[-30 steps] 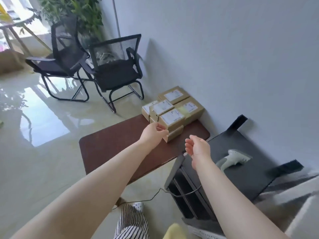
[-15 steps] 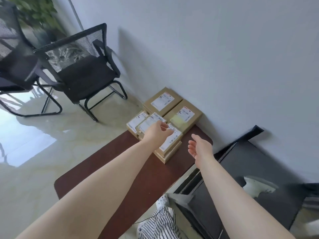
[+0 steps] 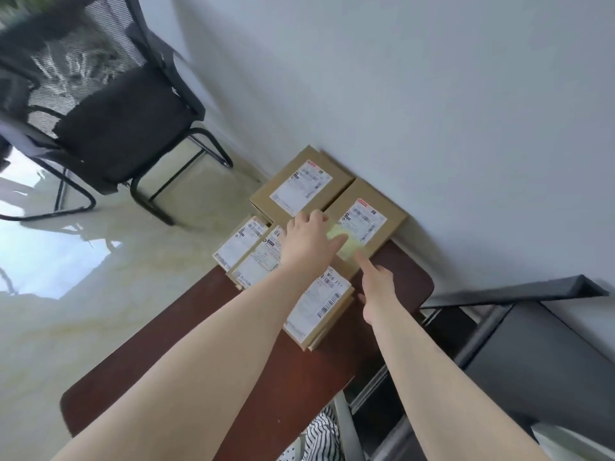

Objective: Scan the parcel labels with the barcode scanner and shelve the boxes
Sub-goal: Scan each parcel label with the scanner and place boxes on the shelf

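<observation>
Pickup step: left hand and right hand, fingers extended and grasping nothing, flank taped box; next, grip both sides.

I see a dark brown desk against the wall, carrying labelled cardboard boxes clustered at its far end; nearer me its top shows bare wood.

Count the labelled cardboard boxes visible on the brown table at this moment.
5 labels show: far box by the wall, box right of it, small box at the left edge, box under the left hand, nearest box. Stacked ones beneath may be hidden.
</observation>
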{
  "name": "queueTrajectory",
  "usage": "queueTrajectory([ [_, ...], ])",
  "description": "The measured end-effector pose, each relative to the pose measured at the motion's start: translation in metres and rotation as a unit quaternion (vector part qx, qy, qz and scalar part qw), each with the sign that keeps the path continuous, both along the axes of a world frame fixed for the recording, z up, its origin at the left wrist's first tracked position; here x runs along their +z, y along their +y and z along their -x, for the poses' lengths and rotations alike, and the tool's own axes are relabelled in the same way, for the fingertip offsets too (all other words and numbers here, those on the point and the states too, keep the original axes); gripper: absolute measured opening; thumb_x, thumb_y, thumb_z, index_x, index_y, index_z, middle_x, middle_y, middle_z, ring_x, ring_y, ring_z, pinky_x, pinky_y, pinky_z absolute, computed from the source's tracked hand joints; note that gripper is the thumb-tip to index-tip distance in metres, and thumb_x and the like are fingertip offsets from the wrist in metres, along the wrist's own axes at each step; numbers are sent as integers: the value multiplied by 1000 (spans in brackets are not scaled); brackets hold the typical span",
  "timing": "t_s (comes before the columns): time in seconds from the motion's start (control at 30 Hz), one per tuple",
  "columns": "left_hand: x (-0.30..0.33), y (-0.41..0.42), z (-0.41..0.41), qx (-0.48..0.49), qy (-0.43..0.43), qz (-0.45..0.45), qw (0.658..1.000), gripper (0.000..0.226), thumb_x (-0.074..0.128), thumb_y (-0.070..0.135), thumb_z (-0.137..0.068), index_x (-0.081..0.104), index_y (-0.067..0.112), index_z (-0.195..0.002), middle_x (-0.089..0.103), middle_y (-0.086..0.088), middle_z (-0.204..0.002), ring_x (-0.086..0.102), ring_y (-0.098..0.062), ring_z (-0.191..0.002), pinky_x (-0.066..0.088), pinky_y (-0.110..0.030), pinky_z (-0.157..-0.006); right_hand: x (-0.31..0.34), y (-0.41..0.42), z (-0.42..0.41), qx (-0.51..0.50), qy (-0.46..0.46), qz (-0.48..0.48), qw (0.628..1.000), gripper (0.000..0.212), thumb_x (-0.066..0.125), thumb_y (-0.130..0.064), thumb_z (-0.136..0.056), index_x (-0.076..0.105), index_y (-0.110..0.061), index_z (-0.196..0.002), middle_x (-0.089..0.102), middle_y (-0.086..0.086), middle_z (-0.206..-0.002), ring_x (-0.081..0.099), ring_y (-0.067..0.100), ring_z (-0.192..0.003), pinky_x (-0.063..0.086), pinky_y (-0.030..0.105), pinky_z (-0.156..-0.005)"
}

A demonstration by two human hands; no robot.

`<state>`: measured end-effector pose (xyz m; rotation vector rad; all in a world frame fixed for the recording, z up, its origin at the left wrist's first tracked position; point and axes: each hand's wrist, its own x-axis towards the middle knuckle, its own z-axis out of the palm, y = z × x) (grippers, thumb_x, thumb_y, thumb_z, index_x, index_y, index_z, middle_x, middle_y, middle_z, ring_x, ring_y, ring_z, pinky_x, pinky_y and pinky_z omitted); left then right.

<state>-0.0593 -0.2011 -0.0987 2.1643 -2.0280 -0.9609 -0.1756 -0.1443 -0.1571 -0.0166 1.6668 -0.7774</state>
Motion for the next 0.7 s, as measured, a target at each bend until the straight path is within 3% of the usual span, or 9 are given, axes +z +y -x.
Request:
queueTrajectory([
  [0.13, -28, -24, 12, -17, -58, 2, 998, 62, 59, 51, -97, 44, 15, -145, 45, -9, -145, 43, -30, -136, 39, -43, -109, -28, -18, 6, -11, -9, -25, 1000, 102, 77, -51, -80, 19, -19, -157, 38, 7, -154, 40, 31, -138, 36, 47, -113],
  [0.23, -45, -35, 18, -12, -95, -24, 995, 62, 59, 52, -97, 44, 11, -142, 46, -12, -143, 44, -31, -135, 43, -42, -104, -49, -23, 3, -19, -30, -13, 999, 137, 84, -66, -48, 17, -18, -157, 44, 9, -152, 47, 31, -135, 37, 53, -114],
  [0.3, -52, -40, 22, -10, -110, -32, 993, 63, 59, 51, -97, 43, 9, -141, 44, -13, -144, 43, -31, -136, 43, -42, -103, -61, -21, 3, -17, -39, -2, 999, 146, 80, -72, -33, 22, -16, -156, 51, 7, -147, 52, 29, -132, 39, 52, -113],
  [0.43, -55, -45, 25, -7, -128, -26, 991, 66, 63, 52, -94, 44, 7, -139, 45, -13, -142, 44, -30, -134, 44, -40, -101, -64, -18, 5, -23, -56, 30, 998, 122, 82, -67, -43, 43, -16, -147, 63, 3, -134, 60, 23, -123, 43, 45, -109],
  [0.57, -55, -47, 25, -5, -115, -14, 993, 75, 74, 51, -86, 43, 8, -139, 46, -13, -141, 43, -31, -133, 41, -40, -105, -58, -14, 8, -43, -73, 49, 995, 62, 77, -49, -80, 58, -20, -131, 70, -1, -121, 65, 18, -110, 49, 30, -78],
  [0.63, -54, -46, 25, -12, -102, -1, 995, 79, 79, 49, -82, 41, 9, -138, 46, -13, -140, 43, -32, -131, 39, -41, -107, -55, -11, 11, -60, -98, 57, 992, 49, 73, -45, -86, 62, -19, -126, 73, 1, -116, 68, 20, -107, 53, 33, -79],
  [0.7, -50, -45, 25, -17, -83, 1, 996, 79, 80, 49, -80, 40, 10, -135, 49, -12, -136, 45, -33, -128, 41, -42, -105, -50, -8, 11, -81, -125, 69, 987, 48, 74, -45, -86, 64, -19, -126, 76, 2, -111, 71, 22, -105, 55, 39, -91],
])
